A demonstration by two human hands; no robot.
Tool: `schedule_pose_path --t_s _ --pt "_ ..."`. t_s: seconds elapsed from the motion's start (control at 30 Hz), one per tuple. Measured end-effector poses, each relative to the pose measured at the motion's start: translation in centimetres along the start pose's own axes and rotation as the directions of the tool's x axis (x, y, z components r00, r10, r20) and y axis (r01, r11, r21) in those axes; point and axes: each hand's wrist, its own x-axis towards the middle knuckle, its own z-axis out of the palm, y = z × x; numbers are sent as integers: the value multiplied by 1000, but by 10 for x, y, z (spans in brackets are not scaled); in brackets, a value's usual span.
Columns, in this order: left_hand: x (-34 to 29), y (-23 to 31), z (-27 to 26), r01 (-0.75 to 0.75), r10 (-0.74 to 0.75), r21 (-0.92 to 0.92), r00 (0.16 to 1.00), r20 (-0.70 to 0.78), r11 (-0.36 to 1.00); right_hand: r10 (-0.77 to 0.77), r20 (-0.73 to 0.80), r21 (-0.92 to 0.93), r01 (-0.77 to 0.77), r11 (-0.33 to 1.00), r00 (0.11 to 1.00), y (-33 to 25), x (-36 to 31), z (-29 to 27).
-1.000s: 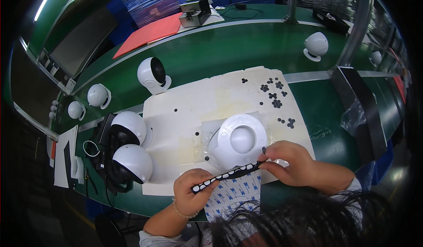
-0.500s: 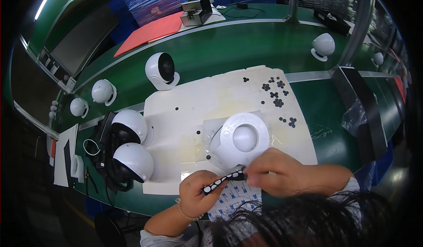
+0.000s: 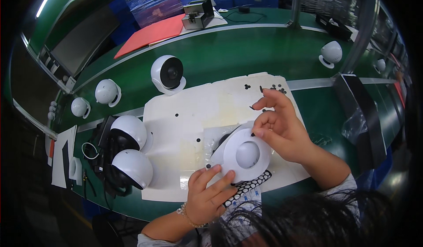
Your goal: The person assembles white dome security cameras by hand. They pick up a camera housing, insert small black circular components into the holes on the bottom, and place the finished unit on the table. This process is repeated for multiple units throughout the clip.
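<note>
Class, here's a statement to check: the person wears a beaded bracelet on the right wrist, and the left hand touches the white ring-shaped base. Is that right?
Not quite: the beaded bracelet is on the left wrist, not the right, as the head view shows. The left hand does touch the white ring-shaped base.

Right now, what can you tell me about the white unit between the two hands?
The unit is smooth, white and plastic-looking, lying with its flat ring-shaped base turned up toward the camera. A rounded white dome shows through the ring's opening; a dark part peeks out at its left. It lies on a translucent sheet. The left hand rests fingertips on its near rim; the right hand pinches a black dot at its far rim, contact unclear.
</note>
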Motion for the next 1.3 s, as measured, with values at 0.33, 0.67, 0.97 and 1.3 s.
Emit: schedule_pose_path --t_s 0.33,0.67,0.97,1.3 --pt "-2 -1 -3 -4 3 6 998 55 1000 11 49 -137 -4 991 999 -1 5 2" --pt "-1 2 0 21 -21 -21 1000 -12 1000 -387 230 -685 432 587 893 2 -1 4" --pt "3 8 -3 79 -79 -44 997 1 996 -289 91 -437 299 848 953 -6 2 11" --pt "2 6 -2 76 -75 -67 997 9 995 -13 253 -402 117 908 967 -7 5 29"
